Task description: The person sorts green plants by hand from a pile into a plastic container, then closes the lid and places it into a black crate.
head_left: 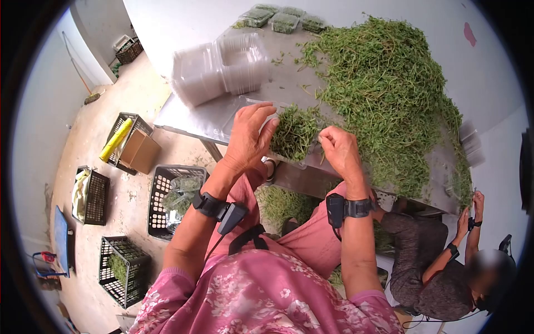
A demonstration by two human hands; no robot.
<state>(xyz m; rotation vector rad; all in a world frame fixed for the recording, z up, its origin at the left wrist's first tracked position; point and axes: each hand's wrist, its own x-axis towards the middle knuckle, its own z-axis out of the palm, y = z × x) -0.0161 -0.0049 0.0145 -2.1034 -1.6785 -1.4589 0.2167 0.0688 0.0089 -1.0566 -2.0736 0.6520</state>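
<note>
An open clear plastic box (301, 165) filled with green leafy sprigs (296, 132) is at the table's front edge, its clear lid (229, 118) folded out to the left. My left hand (251, 133) is at the left side of these sprigs, fingers stretched and slightly curved, thumb apart. It holds nothing that I can see. On the box's right side, my right hand (341, 150) is closed in a pinch near the sprigs. Whatever lies between its fingertips is too small to make out. Behind it rises a large heap of the same greens (384, 83).
Stacked empty clear boxes (214, 69) stand at the table's left, with several filled boxes (285, 22) at the back. Crates (158, 217) sit on the floor to the left. At right, a co-worker (428, 267) has both hands by the table edge.
</note>
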